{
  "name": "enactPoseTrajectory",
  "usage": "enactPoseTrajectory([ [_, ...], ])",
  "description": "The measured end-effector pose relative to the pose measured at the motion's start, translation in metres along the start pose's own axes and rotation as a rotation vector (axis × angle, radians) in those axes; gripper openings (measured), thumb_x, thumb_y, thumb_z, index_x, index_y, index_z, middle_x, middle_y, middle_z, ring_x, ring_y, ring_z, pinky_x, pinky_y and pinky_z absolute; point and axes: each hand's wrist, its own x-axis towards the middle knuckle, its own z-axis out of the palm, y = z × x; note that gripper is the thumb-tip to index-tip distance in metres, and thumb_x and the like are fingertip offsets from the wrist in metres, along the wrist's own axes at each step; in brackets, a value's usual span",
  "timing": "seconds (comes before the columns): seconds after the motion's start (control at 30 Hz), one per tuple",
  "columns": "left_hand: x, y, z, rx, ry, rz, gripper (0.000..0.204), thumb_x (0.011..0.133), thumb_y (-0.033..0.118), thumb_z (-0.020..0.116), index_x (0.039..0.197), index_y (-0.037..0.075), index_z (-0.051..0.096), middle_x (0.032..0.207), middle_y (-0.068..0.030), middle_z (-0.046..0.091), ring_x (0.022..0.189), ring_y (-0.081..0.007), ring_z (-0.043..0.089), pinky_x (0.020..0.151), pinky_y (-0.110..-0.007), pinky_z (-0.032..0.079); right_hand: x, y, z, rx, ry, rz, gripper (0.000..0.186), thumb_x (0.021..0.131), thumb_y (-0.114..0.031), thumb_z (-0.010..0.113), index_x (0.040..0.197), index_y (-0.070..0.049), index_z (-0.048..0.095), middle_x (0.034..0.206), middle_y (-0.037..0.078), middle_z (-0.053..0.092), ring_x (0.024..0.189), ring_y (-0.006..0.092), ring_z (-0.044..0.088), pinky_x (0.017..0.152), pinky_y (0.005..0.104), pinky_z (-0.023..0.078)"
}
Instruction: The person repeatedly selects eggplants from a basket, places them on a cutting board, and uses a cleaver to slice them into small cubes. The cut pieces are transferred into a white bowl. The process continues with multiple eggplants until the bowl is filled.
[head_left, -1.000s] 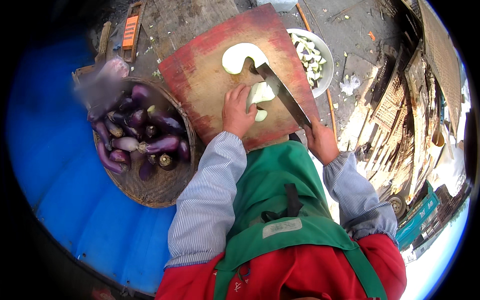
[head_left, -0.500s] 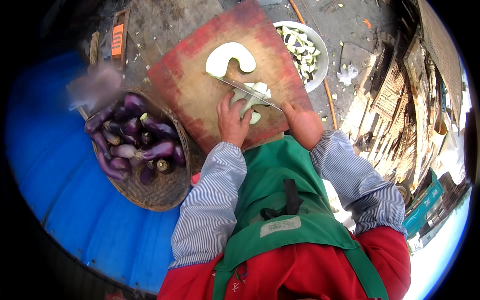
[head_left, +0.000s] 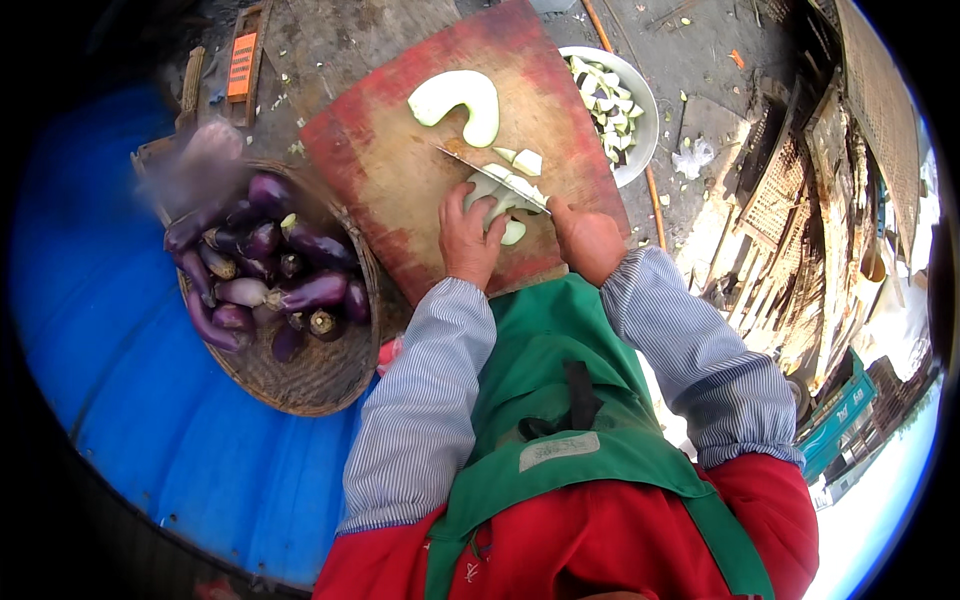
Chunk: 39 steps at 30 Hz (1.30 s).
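On a worn red-edged cutting board (head_left: 370,150), my left hand (head_left: 467,235) has curled fingers on pale green-white vegetable pieces (head_left: 485,188). My right hand (head_left: 590,240) is closed round the handle of a long knife (head_left: 470,163), whose blade lies slanted across these pieces, close to my left fingertips. Two small cut chunks (head_left: 526,161) sit just beyond the blade. A large curved pale piece (head_left: 450,95) rests farther up the board, and a small rounded slice (head_left: 512,232) lies between my hands.
A wicker basket (head_left: 345,380) of purple eggplants (head_left: 305,290) stands at left on a blue surface (head_left: 120,360). A metal bowl (head_left: 645,110) of chopped pieces and a long pole (head_left: 655,205) are right of the board. Broken woven panels and wood (head_left: 780,210) are piled at far right.
The knife has come down from beside the curved piece onto the smaller pieces, my right hand moving up and left. Cut chunks now lie separated beyond the blade.
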Motion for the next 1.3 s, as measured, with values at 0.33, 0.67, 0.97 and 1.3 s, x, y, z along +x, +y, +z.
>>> enactPoseTrajectory([
  [0.33, -0.004, -0.004, 0.001, -0.039, 0.037, -0.04, 0.031, 0.072, 0.016, 0.077, 0.098, 0.005, 0.062, 0.122, -0.0155, 0.048, 0.111, -0.0344, 0.048, 0.093, -0.041, 0.042, -0.023, -0.013, -0.024, 0.02, 0.024, -0.018, 0.029, 0.08, -0.005, 0.054, 0.108, -0.004, 0.047, 0.077, 0.017, 0.063, 0.071, 0.0343, 0.065, 0.059, 0.0461, 0.05],
  [0.67, -0.01, -0.003, -0.01, -0.036, 0.075, -0.049, 0.04, 0.07, 0.017, 0.078, 0.104, 0.007, 0.061, 0.125, -0.0149, 0.049, 0.115, -0.0342, 0.045, 0.095, -0.042, 0.04, 0.007, -0.012, 0.004, 0.122, 0.105, -0.016, 0.021, 0.083, -0.005, 0.052, 0.103, -0.005, 0.047, 0.07, 0.016, 0.062, 0.065, 0.0331, 0.064, 0.056, 0.0454, 0.05],
  [0.97, -0.016, -0.016, -0.008, -0.028, 0.032, 0.005, 0.038, 0.07, 0.017, 0.077, 0.102, 0.008, 0.058, 0.116, -0.0118, 0.054, 0.106, -0.0334, 0.05, 0.091, -0.042, 0.043, 0.011, -0.021, 0.012, -0.019, -0.003, 0.02, 0.028, 0.082, -0.005, 0.053, 0.109, -0.006, 0.048, 0.07, 0.017, 0.064, 0.064, 0.0347, 0.064, 0.055, 0.0457, 0.05],
  [1.3, -0.01, -0.018, -0.006, -0.063, 0.064, 0.005, 0.037, 0.07, 0.017, 0.077, 0.1, 0.007, 0.06, 0.115, -0.0125, 0.056, 0.104, -0.033, 0.053, 0.088, -0.04, 0.044, -0.007, -0.036, -0.012, 0.005, 0.058, -0.052, 0.028, 0.081, -0.007, 0.055, 0.109, -0.006, 0.048, 0.076, 0.017, 0.064, 0.067, 0.0349, 0.064, 0.056, 0.0457, 0.05],
])
